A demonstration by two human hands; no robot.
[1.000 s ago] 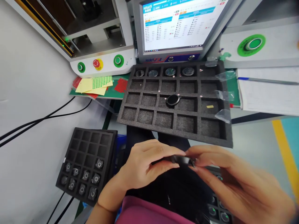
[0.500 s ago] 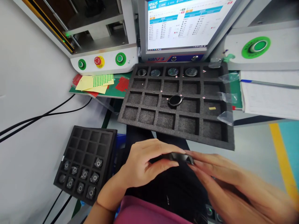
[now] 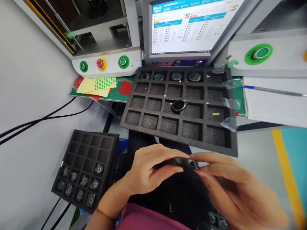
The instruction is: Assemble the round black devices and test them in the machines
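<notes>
Between my two hands, above my lap, is a dark watch case (image 3: 183,163) seen edge-on. My left hand (image 3: 150,167) pinches it between thumb and fingers from the left side. At its right end, the thumb and fingertips of my right hand (image 3: 227,179) close on the edge. Just beyond my hands lies a black foam tray (image 3: 165,132) with square pockets. A round black watch case (image 3: 178,105) rests on the tray's dividers near the middle, and several round discs (image 3: 177,76) sit in the back row.
At the lower left, another foam tray (image 3: 92,145) holds several wrapped watch parts (image 3: 84,180). Behind are a monitor (image 3: 182,32), a red stop button (image 3: 100,63) and green buttons (image 3: 261,53). Sticker sheets (image 3: 96,87) lie left, a pen (image 3: 273,90) on paper right. Black cables (image 3: 45,117) cross the left.
My right hand has shifted its grip at the right end of the watch case, its fingers now more bent. My left hand keeps its hold. The view has shifted slightly.
</notes>
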